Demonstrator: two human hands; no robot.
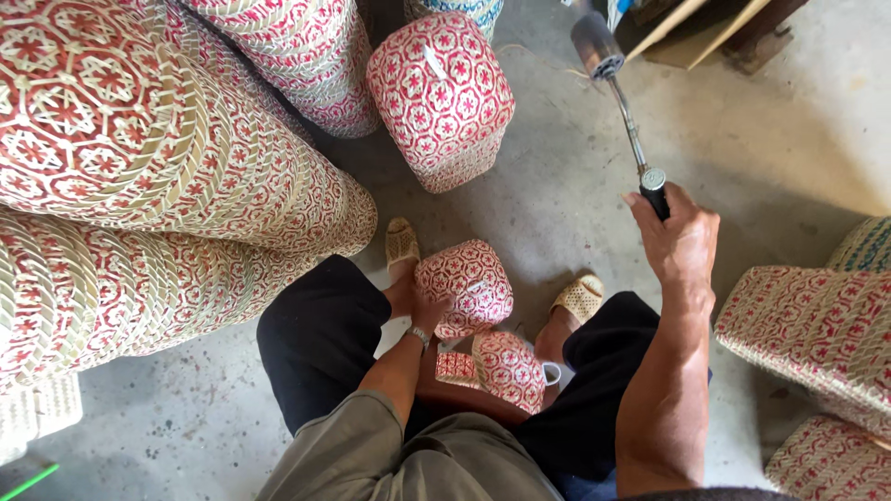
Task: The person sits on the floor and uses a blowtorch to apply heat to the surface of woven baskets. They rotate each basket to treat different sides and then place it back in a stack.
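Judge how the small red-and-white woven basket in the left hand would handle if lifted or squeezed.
The small woven basket probably lifts lightly: the left hand alone supports it. Its open weave suggests slight give under a squeeze. Its rounded corners might let it tip.

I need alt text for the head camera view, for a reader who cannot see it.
A seated person's left hand holds a small red-and-white woven basket between the knees, while the right hand grips a long metal torch-like tool. Stacks of similar woven baskets surround them on a concrete floor.

Left hand point(425, 309) at frame centre, fingers curled closed, forearm bent inward. Right hand point(680, 238) raised at centre right, fist clenched, arm extended upward.
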